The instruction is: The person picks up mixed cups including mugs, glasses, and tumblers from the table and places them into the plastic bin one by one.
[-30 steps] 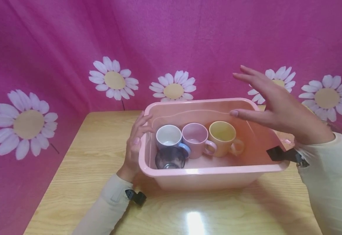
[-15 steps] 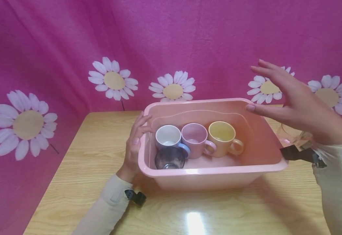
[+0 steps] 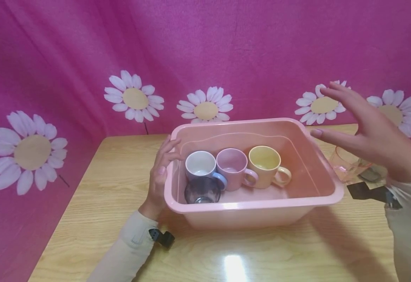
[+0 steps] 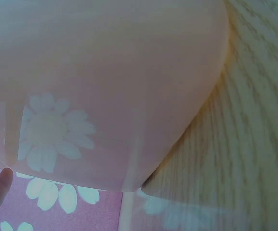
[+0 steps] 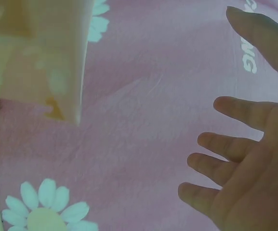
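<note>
My left hand [image 3: 158,178] holds the left rim of a pink plastic basin [image 3: 261,217], its fingertips over the edge. Inside, a white mug with a blue handle [image 3: 201,166], a pink mug [image 3: 231,172] and a yellow mug [image 3: 264,172] stand in a row. A dark see-through glass [image 3: 202,191] sits in front of the white mug. Fingers spread and holding nothing, my right hand [image 3: 378,133] is in the air beyond the basin's right side. Below it, partly hidden by the hand and sleeve, is a clear pinkish glass [image 3: 344,166] on the table.
Next to the pinkish glass, a greyish item [image 3: 371,175] is mostly covered by the right wrist. The wooden table [image 3: 96,196] meets a magenta curtain [image 3: 205,47] with daisies behind and at the left.
My right hand has moved right, from over the basin to beyond its right side, uncovering the pinkish glass. The left hand stays on the rim.
</note>
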{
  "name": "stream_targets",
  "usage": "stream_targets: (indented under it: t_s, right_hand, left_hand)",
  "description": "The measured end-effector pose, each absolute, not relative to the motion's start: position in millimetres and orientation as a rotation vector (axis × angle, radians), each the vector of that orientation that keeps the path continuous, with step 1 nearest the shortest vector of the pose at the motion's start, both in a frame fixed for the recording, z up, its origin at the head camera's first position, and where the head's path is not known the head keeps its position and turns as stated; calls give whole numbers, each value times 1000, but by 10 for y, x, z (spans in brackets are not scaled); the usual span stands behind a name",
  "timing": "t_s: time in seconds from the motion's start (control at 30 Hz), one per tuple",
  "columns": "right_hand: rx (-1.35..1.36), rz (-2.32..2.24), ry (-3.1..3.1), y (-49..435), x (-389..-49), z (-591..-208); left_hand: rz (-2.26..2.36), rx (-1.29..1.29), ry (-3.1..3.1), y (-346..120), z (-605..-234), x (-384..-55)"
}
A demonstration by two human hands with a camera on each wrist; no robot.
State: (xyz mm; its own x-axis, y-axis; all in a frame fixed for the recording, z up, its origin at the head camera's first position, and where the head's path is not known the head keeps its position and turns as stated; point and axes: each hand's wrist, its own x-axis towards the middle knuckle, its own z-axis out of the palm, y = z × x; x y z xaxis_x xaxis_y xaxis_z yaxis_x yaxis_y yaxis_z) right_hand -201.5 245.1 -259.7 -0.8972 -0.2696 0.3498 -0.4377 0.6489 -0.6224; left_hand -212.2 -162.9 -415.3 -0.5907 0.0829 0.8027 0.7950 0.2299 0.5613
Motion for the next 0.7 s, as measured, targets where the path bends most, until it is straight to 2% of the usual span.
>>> stream_targets:
  t_s: [0.23, 0.7]
  right_hand:
    - [591, 988, -2603, 2637, -2057, -2750]
    - [503, 1110, -2558, 2959, -2066, -3014]
  left_hand:
    - [-1421, -794, -1869, -1624, -4124, -2102]
    - [-1429, -820, -1837, -1614, -4158, -2123]
